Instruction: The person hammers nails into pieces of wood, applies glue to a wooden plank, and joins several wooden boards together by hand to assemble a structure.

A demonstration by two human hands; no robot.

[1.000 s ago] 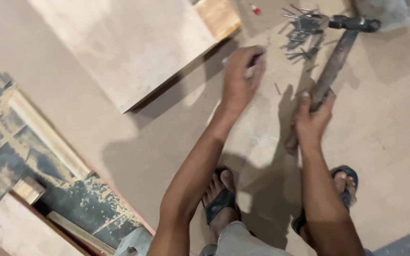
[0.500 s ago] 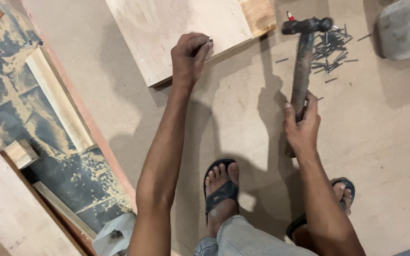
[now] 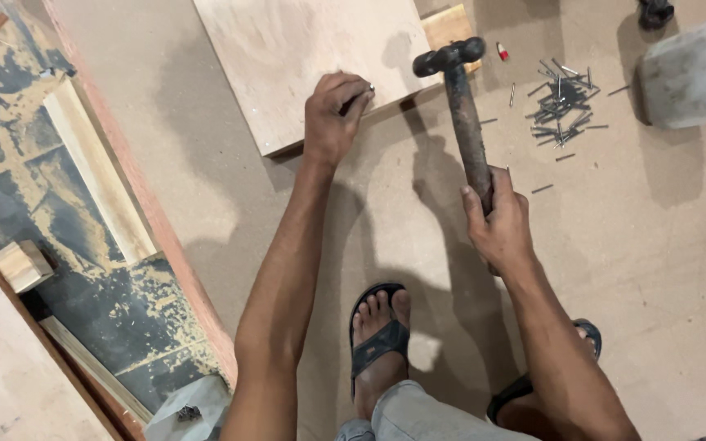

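While pinching a nail [image 3: 367, 90] at the plywood panel [image 3: 304, 57] edge, left hand [image 3: 330, 122]; right hand [image 3: 498, 222] gripping hammer [image 3: 461, 106].

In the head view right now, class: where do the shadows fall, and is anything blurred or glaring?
Head view: the hammer and both arms throw soft dark shadows onto the board floor; the left hand shades the plywood panel; light is warm and even, with no glare; the scattered nails stay fairly sharp.
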